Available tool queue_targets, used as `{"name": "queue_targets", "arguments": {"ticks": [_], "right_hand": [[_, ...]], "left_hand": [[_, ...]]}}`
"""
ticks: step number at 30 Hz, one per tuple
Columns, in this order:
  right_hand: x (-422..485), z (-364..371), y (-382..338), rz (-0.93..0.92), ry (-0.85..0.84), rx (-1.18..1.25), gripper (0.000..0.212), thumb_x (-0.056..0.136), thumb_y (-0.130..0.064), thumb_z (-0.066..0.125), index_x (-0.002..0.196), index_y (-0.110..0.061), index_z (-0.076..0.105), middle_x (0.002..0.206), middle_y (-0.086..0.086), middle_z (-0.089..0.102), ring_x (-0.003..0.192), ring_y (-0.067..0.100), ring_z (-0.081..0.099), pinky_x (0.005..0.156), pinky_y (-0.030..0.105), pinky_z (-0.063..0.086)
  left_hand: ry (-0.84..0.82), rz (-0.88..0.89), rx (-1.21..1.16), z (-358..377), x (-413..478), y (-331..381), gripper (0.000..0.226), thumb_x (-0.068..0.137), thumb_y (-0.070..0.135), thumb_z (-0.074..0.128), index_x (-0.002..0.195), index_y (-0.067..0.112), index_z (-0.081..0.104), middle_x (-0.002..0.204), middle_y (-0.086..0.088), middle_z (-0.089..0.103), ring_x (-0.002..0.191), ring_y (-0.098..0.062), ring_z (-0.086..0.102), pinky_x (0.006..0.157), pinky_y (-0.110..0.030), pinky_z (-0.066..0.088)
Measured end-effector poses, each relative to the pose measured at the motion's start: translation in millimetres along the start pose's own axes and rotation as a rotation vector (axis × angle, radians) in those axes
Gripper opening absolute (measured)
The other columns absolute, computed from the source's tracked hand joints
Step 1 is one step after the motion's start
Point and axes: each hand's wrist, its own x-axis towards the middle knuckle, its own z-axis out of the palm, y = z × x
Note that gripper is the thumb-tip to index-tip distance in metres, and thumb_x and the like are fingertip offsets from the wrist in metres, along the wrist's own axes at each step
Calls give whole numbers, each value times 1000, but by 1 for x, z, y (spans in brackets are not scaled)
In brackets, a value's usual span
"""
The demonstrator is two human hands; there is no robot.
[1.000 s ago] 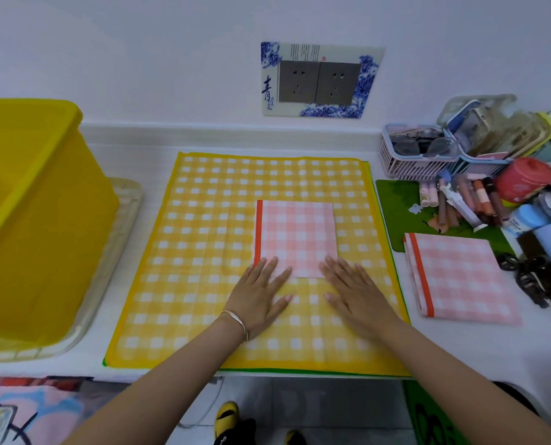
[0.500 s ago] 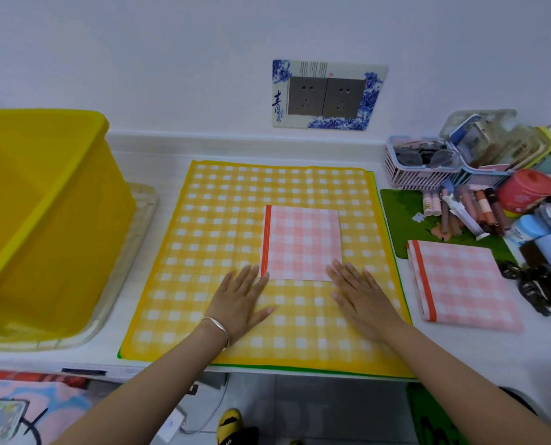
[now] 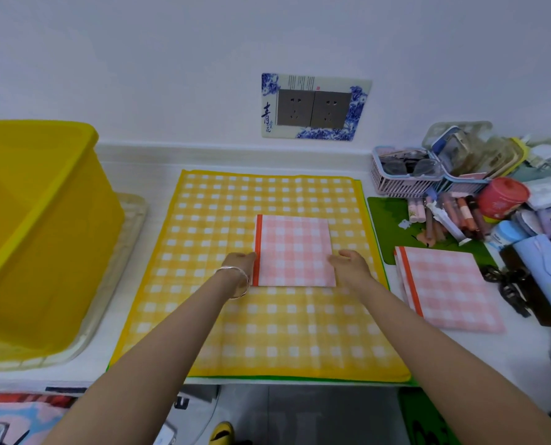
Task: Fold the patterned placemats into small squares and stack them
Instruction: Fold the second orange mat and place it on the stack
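A yellow bin (image 3: 36, 226) stands at the far left of the table (image 3: 460, 358). Beside it a large yellow-and-white checked placemat (image 3: 222, 332) lies spread flat, with a plain yellow border and a green edge showing under its near and right sides.

On its middle rests a folded pink-and-white checked placemat (image 3: 295, 252), a neat, near-square packet with an orange strip down its left side.

The left hand (image 3: 240, 261), a bracelet (image 3: 235, 281) on its wrist, meets the orange strip near the packet's lower left corner. Its fingers are hidden, so I cannot tell whether it grips.

The right hand (image 3: 349, 263) is at the packet's right edge with its fingers curved toward it; whether it pinches is unclear.

Further right a second folded pink placemat (image 3: 444, 287) lies flat, its far corner over a green mat (image 3: 393, 226).
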Motion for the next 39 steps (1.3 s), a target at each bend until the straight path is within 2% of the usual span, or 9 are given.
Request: {"name": "queue_targets", "arguments": {"ticks": [7,10,12,16,19,22,26,32,39], "right_hand": [[-6,-4,-11,203,-201,333,34,87,-20,66,115,-1,59,108,13,64,81,24,62,64,35,53],[-8,-16,-7,208,-260,384,33,91,-19,61,121,-5,55,114,11,63,94,27,62,76,43,54],[-10,-31,-4,181,-264,454,30,92,-15,58,120,-5,54,117,12,61,102,28,60,78,43,53],[-10,-86,5,96,-174,467,30,93,-12,56,121,-3,53,119,11,61,102,27,60,77,36,51],[-12,-138,19,52,-63,443,31,91,-11,58,121,-3,54,116,11,62,98,25,61,76,32,52],[-12,-187,37,34,60,430,33,89,-14,61,122,-8,54,115,9,62,94,20,61,73,31,51],[-11,-235,62,47,223,343,46,85,-18,67,128,-10,53,120,8,62,100,24,61,90,40,50],[-8,-254,94,91,318,272,38,89,-7,61,126,-2,55,107,12,59,93,23,56,70,30,46],[7,-245,113,116,352,209,35,86,-5,62,121,-1,60,117,18,62,100,30,60,87,37,47]], "left_hand": [[-102,-98,-35,7,-7,8,36,88,35,60,104,3,52,90,-8,58,77,-25,56,73,-31,49],[-98,-39,-67,22,-3,6,33,92,38,52,105,7,54,90,-5,60,85,-27,58,83,-33,51],[-89,80,-50,32,-13,15,21,97,32,45,90,13,51,76,2,53,74,-20,53,65,-20,48],[-128,255,-113,67,-28,38,21,96,26,49,103,12,62,87,-3,63,72,-16,57,61,-22,48],[-235,287,-146,101,-43,57,18,93,20,55,104,10,64,77,-1,61,57,-9,57,48,-15,44],[-386,256,-211,140,-60,70,19,90,11,60,108,9,62,78,-2,64,65,-13,60,55,-18,53],[-475,196,-209,190,-78,70,23,89,12,62,109,2,62,81,-7,64,63,-16,60,59,-23,55],[-458,121,-136,234,-85,47,17,88,11,63,100,0,65,86,-14,63,43,-4,59,53,-19,53],[-395,74,-112,250,-82,29,27,86,8,65,109,-5,62,84,-14,64,56,-14,60,54,-20,54]]}}
